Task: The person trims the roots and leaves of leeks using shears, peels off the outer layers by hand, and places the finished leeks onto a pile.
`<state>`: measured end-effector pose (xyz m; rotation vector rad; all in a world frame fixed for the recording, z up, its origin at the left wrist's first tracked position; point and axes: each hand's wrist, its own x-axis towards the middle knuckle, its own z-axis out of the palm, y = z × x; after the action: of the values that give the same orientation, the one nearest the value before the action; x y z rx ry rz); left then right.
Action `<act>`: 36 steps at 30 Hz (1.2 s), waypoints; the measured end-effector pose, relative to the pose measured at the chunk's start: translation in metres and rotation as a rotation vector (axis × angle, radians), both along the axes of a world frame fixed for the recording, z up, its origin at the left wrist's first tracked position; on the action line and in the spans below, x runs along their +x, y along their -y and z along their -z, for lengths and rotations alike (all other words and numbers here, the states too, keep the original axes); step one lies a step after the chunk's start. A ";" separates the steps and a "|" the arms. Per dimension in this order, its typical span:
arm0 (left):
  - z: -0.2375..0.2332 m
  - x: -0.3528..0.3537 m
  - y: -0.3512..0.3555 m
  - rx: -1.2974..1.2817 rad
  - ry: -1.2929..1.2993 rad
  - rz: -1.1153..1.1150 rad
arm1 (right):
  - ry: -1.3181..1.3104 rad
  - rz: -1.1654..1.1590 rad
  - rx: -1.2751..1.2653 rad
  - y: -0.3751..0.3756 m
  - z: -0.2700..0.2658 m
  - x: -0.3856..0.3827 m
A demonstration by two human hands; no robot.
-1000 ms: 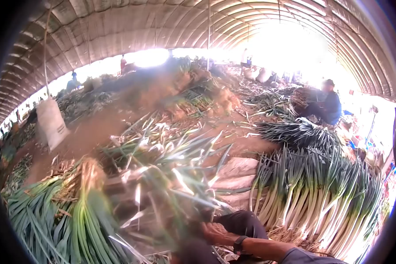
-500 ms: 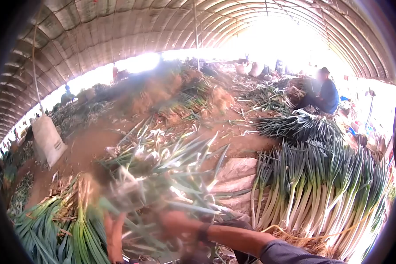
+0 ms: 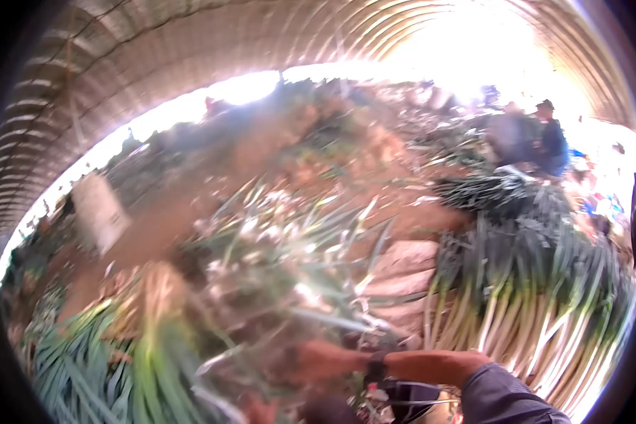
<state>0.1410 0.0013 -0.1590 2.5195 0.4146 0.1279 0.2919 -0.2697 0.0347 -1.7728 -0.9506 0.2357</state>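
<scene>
My right hand reaches in from the right, a dark watch on its wrist. It is low over loose green onion leaves and trimmings, and motion smears its fingers, so any grip is hidden. My left hand shows only as a blurred patch at the bottom edge, close to my right hand. Left of both hands lies a bundle of green onions, roots away from me and green leaves toward me. Beyond my hands spreads a loose heap of leaves and stalks.
A thick row of long green onions lies at the right, white ends toward me. Pale sacking lies beside it. A white sack stands at the left. One person is at the far right. Curved tunnel roofing arches overhead.
The view has shifted, so the scene sits farther right. My left forearm, raised at lower left before, has dropped to the bottom edge near my right hand. The person at far right appears more upright.
</scene>
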 end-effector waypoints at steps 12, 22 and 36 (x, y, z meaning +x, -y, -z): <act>-0.088 0.015 0.091 -0.211 0.136 0.380 | -0.487 0.046 0.214 0.022 -0.055 -0.013; -0.214 0.048 -0.075 0.585 0.238 -0.206 | -0.407 0.119 -0.130 0.031 -0.084 -0.016; -0.259 0.122 -0.211 0.720 -0.258 -0.534 | -0.290 0.131 -0.281 0.025 -0.091 -0.011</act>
<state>0.2631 0.2122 0.0998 3.0564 1.3474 0.1805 0.2811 -0.2943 0.1260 -1.9814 -0.6132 0.5482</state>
